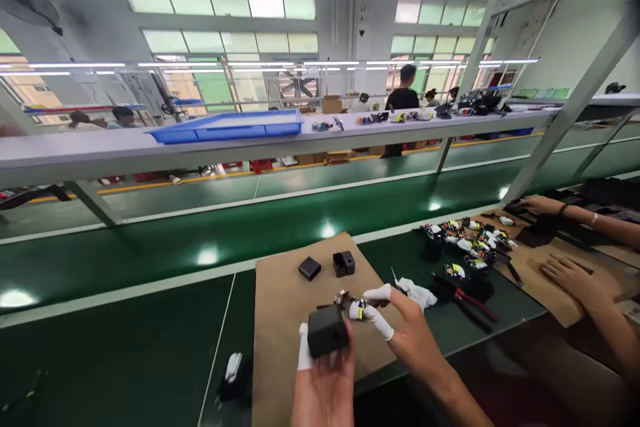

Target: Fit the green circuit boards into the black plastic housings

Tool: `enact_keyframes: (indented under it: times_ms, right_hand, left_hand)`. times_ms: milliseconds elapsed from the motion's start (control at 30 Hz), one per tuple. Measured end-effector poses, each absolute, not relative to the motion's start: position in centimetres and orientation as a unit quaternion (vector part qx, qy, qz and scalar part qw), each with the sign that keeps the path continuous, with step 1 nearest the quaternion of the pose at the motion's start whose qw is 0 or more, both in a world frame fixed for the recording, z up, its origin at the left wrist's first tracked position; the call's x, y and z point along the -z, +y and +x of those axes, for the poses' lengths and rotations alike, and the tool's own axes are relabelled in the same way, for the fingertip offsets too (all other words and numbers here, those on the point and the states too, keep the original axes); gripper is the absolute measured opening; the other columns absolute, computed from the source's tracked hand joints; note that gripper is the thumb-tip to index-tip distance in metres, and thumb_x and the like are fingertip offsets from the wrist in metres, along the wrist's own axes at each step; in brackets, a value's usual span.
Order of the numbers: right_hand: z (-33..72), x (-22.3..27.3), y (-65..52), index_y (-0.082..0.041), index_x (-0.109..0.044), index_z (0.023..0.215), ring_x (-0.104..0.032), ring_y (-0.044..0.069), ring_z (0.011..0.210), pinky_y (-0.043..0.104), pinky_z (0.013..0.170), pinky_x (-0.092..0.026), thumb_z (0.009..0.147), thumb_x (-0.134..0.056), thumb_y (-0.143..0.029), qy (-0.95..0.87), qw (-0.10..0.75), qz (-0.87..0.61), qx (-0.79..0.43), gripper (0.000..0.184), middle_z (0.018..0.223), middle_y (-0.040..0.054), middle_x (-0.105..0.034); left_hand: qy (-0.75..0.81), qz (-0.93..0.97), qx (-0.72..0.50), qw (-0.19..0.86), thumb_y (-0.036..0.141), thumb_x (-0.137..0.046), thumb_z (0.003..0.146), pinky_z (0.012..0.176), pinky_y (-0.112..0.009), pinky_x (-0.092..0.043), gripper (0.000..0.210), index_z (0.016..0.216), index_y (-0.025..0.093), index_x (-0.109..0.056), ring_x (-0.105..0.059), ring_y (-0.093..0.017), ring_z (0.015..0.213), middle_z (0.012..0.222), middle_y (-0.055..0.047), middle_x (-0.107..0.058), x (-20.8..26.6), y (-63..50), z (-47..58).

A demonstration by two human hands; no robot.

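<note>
My left hand [326, 373], with a white cot on its thumb, grips a black plastic housing [325, 331] with a round hole in one side. Just right of it, my right hand [400, 320] pinches a small circuit assembly [358, 309] with white and yellow parts between white-cotted fingertips. The assembly sits close to the housing; whether they touch, I cannot tell. Farther back on the brown cardboard [280, 307] lie a flat black cover [310, 269] and another black housing [344, 263].
Crumpled white tissue [419, 293] and red-handled pliers [475, 305] lie to the right, near a pile of circuit assemblies [470, 240]. A co-worker's hands [565, 273] rest at the far right. A shelf [225, 153] bearing a blue tray [230, 128] spans the view above the green bench.
</note>
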State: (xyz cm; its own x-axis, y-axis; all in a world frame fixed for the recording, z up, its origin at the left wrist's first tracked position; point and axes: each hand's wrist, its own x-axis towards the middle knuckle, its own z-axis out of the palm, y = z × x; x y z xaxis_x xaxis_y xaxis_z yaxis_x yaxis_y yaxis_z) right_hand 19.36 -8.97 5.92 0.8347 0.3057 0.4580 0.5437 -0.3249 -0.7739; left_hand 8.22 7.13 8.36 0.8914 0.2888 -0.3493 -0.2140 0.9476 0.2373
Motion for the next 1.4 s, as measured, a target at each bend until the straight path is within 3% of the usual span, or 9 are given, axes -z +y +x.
enact_keyframes:
  times_ms: [400,500,633,800,933,1067,1133,1233,1400]
  right_hand:
    - [13.4,-6.4,-9.3,-0.031,-0.079,0.114,-0.077,0.027,0.099,0.041,0.087,-0.063,0.103,-0.073,-0.036,-0.274,0.604,-0.741,0.108,0.014,0.106,0.0065,-0.082]
    - [13.1,-7.3,-8.7,-0.033,-0.076,0.126,-0.075,0.029,0.099,0.047,0.09,-0.063,0.102,-0.074,-0.038,-0.29,0.601,-0.737,0.11,0.025,0.106,0.0074,-0.08]
    - [12.6,-9.1,-7.3,-0.036,-0.067,0.144,-0.072,0.032,0.114,0.053,0.099,-0.063,0.098,-0.079,-0.038,-0.321,0.597,-0.728,0.104,0.048,0.131,0.011,-0.075]
    - [12.4,-10.9,-6.2,-0.038,-0.064,0.147,-0.068,0.036,0.13,0.06,0.112,-0.059,0.095,-0.083,-0.038,-0.337,0.585,-0.728,0.116,0.055,0.142,0.0103,-0.071]
    - [13.1,-9.1,-6.6,-0.034,-0.064,0.146,-0.07,0.035,0.121,0.059,0.108,-0.061,0.096,-0.081,-0.042,-0.317,0.598,-0.731,0.094,0.054,0.138,0.0126,-0.072]
    - [14.4,-3.0,-5.8,-0.032,-0.061,0.15,-0.074,0.03,0.118,0.056,0.111,-0.061,0.099,-0.077,-0.042,-0.314,0.607,-0.73,-0.02,0.055,0.141,0.0126,-0.072]
    - [14.8,0.5,-4.5,-0.03,-0.06,0.151,-0.076,0.03,0.123,0.053,0.111,-0.063,0.099,-0.076,-0.043,-0.315,0.625,-0.709,-0.087,0.056,0.145,0.0131,-0.072]
    - [14.8,4.1,-2.5,-0.027,-0.063,0.144,-0.078,0.028,0.122,0.05,0.109,-0.065,0.103,-0.071,-0.041,-0.306,0.631,-0.704,-0.113,0.045,0.134,0.0119,-0.078]
    - [14.6,5.7,-1.5,-0.025,-0.069,0.138,-0.077,0.03,0.123,0.053,0.11,-0.064,0.104,-0.069,-0.035,-0.295,0.596,-0.745,-0.048,0.036,0.131,0.0129,-0.079]
  left_hand:
    - [0.357,0.108,-0.185,0.909,0.023,-0.053,0.112,0.103,-0.042,-0.071,0.022,0.12,0.016,-0.072,-0.08,-0.025,0.119,0.125,-0.014,-0.079,-14.7,4.8,8.9]
    - [0.337,0.129,-0.21,0.909,0.026,-0.052,0.112,0.106,-0.043,-0.069,0.025,0.12,0.018,-0.074,-0.079,-0.024,0.12,0.129,-0.012,-0.078,-14.6,4.4,8.3]
    - [0.289,0.176,-0.224,0.914,0.034,-0.051,0.112,0.109,-0.04,-0.067,0.033,0.117,0.018,-0.078,-0.08,-0.025,0.119,0.131,-0.013,-0.079,-13.8,3.8,7.4]
    - [0.233,0.247,-0.219,0.915,0.054,-0.055,0.107,0.115,-0.047,-0.061,0.044,0.121,0.019,-0.078,-0.076,-0.03,0.127,0.129,-0.013,-0.079,-13.0,3.1,7.0]
    - [0.248,0.36,-0.326,0.838,0.053,-0.074,0.098,0.111,-0.042,-0.061,0.035,0.119,0.025,-0.068,-0.074,-0.027,0.125,0.122,-0.007,-0.076,-9.8,4.1,7.1]
    - [0.192,0.583,-0.503,0.609,0.03,-0.091,0.085,0.107,-0.044,-0.061,0.045,0.115,0.027,-0.058,-0.074,-0.024,0.117,0.126,-0.005,-0.065,-2.2,7.3,7.0]
    - [0.145,0.699,-0.467,0.522,0.03,-0.09,0.084,0.111,-0.053,-0.058,0.048,0.118,0.026,-0.056,-0.073,-0.028,0.119,0.124,-0.008,-0.065,1.7,9.1,7.1]
    - [0.142,0.742,-0.41,0.512,0.03,-0.092,0.078,0.108,-0.057,-0.059,0.054,0.12,0.024,-0.06,-0.072,-0.033,0.12,0.121,-0.011,-0.067,5.6,11.0,7.3]
    - [0.163,0.76,-0.352,0.522,0.023,-0.087,0.079,0.106,-0.054,-0.06,0.057,0.129,0.021,-0.06,-0.071,-0.03,0.117,0.124,-0.01,-0.063,6.5,11.8,8.1]
